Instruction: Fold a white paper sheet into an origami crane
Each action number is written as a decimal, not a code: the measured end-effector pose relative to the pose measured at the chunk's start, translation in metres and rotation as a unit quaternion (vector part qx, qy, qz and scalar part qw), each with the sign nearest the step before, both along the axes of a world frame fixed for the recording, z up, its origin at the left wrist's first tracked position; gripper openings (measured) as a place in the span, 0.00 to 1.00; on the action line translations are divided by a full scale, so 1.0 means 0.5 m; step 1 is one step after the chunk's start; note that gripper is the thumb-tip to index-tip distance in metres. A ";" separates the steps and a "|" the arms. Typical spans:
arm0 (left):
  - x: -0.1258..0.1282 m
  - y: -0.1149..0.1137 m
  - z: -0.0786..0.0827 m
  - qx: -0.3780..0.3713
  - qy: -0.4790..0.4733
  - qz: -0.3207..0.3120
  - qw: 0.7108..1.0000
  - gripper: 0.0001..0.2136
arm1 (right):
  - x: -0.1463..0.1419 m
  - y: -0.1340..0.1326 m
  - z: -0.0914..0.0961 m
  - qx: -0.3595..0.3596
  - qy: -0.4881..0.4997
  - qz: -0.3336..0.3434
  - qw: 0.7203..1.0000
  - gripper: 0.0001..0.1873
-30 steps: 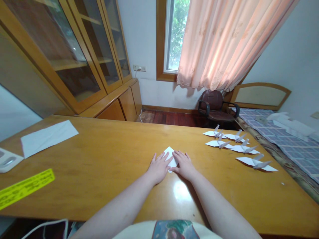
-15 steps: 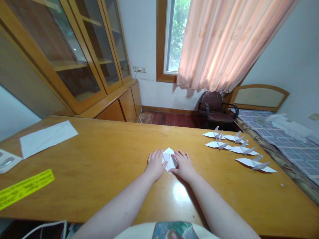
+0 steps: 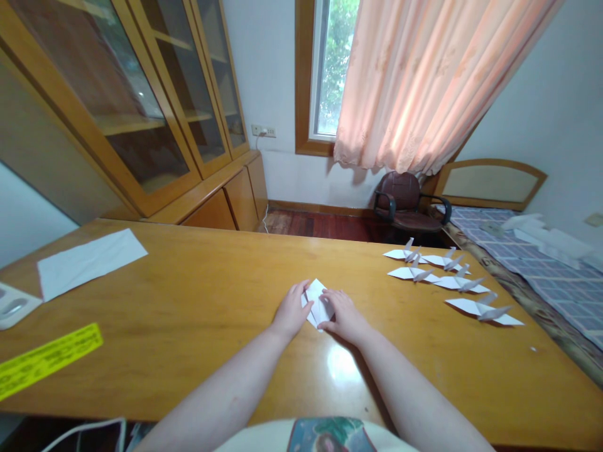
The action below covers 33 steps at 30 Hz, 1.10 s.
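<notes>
left hand point(image 3: 289, 312) and right hand point(image 3: 347, 316) grasp opposite edges of the folded paper point(image 3: 318, 302) between them, low at the table point(image 3: 211, 301), where uneven thumb pressure or a slipping edge could shift its layers and set a crooked crease, while paper birds point(image 3: 461, 283) rest well right of both.

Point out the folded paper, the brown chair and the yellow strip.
Folded paper point(image 3: 318, 302), head view: its upper face.
Brown chair point(image 3: 402, 197), head view: backrest.
Yellow strip point(image 3: 49, 360), head view: its printed face.
</notes>
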<state>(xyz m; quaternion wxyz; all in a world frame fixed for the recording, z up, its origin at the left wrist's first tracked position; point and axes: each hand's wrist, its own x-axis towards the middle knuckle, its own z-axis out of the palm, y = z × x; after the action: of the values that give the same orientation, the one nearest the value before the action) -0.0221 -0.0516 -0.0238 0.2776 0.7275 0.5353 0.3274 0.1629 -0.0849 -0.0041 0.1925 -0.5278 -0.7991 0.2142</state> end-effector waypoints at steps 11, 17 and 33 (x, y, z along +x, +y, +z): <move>0.004 0.016 -0.007 -0.228 -0.307 0.055 0.922 0.34 | -0.002 -0.002 0.002 0.008 -0.051 0.008 0.999 0.33; 0.008 0.007 0.006 -0.271 -0.371 -0.036 0.887 0.18 | -0.006 -0.001 0.003 -0.037 0.117 0.029 0.992 0.29; 0.008 -0.021 0.024 0.006 -0.152 -0.049 0.987 0.30 | 0.001 0.014 -0.007 -0.178 0.541 -0.155 0.807 0.22</move>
<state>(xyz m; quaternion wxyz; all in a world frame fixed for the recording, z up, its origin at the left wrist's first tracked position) -0.0181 -0.0622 -0.0117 0.3670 0.6962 0.4486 0.4235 0.1636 -0.0776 -0.0075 0.5269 -0.4686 -0.4210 0.5706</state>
